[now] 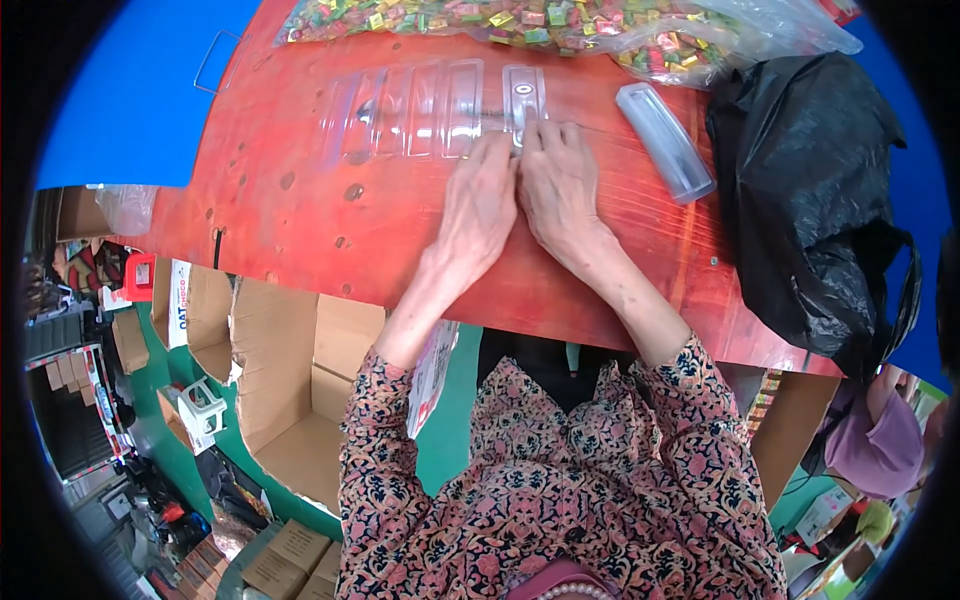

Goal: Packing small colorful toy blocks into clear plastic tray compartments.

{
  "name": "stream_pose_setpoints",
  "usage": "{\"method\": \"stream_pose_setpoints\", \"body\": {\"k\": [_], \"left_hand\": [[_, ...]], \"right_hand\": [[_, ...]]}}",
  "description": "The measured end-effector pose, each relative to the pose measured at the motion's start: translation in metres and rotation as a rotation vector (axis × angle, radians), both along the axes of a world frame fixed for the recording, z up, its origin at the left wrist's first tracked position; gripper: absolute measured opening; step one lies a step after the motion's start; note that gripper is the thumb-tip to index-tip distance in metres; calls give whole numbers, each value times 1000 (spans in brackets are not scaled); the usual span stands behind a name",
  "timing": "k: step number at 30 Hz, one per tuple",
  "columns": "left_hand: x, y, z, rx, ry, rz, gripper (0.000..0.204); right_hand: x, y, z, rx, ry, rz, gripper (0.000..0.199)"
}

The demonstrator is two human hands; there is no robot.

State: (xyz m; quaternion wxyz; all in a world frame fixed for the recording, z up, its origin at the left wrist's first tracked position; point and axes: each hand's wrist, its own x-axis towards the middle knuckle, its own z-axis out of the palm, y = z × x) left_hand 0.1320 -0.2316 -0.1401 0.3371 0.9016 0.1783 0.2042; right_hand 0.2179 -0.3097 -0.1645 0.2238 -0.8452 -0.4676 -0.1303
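Observation:
A narrow clear plastic tray (524,92) with a small ring mark lies on the red table (290,220), pointing away from me. My left hand (477,195) is closed at its near end, fingers curled and pressed inward. Beside it, almost touching, my right hand (560,185) is also closed, its bent fingers over the tray's near end. The fingertips and what they pinch are partly hidden. Left of my hands several similar clear trays (462,100) lie side by side in a row. To the right rests a stack of nested clear trays (668,145).
A large clear bag of wrapped candies (540,20) lies along the table's far edge. A black plastic bag (815,200) covers the right end. Below on the left stands an open cardboard box (290,390). Another person in purple (878,445) is at the lower right.

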Motion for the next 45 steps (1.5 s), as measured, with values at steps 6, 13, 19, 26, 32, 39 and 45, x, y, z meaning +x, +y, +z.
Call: {"method": "stream_pose_setpoints", "body": {"k": [6, 13, 19, 26, 32, 39, 45], "left_hand": [[14, -16, -13, -354, -84, 149, 36], [23, -40, 22, -1117, -312, 149, 44], [27, -46, 8, -597, -285, 23, 40], [31, -35, 6, -177, -224, -85, 36], [18, -19, 13, 92, -243, 46, 33], [-10, 60, -3, 407, 34, 255, 48], [-14, 87, -25, 393, 163, 148, 57]], "right_hand": [[-1, -13, 2, 201, 170, 106, 32], [1, -15, -1, 420, 434, 35, 32], [8, -20, 2, 529, 514, 57, 14], [23, -29, 12, 499, 666, 105, 14], [27, -32, 18, 267, 580, 54, 11], [32, -13, 16, 165, 92, 218, 12], [23, 5, 0, 99, 97, 306, 14]]}}
